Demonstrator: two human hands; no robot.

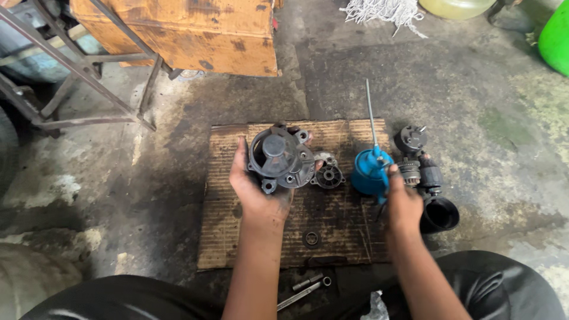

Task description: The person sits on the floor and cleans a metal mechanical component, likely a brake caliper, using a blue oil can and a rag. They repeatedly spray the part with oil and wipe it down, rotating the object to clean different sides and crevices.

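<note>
My left hand [256,188] holds a dark grey metal motor housing [281,157] up over a sheet of corrugated cardboard [225,237], its open side turned toward me. My right hand [403,201] grips a blue oil can [370,172] whose thin metal spout points up and away. A smaller round grey cover [329,175] lies on the cardboard between the housing and the can. A black ring [311,239] rests on the cardboard nearer to me.
To the right of the can lie a geared motor part [415,157] and a black cylinder [439,214]. Two long bolts [305,289] lie by my knees. A worn orange box [184,32] on a metal frame stands far left; white rope and a green container are far right.
</note>
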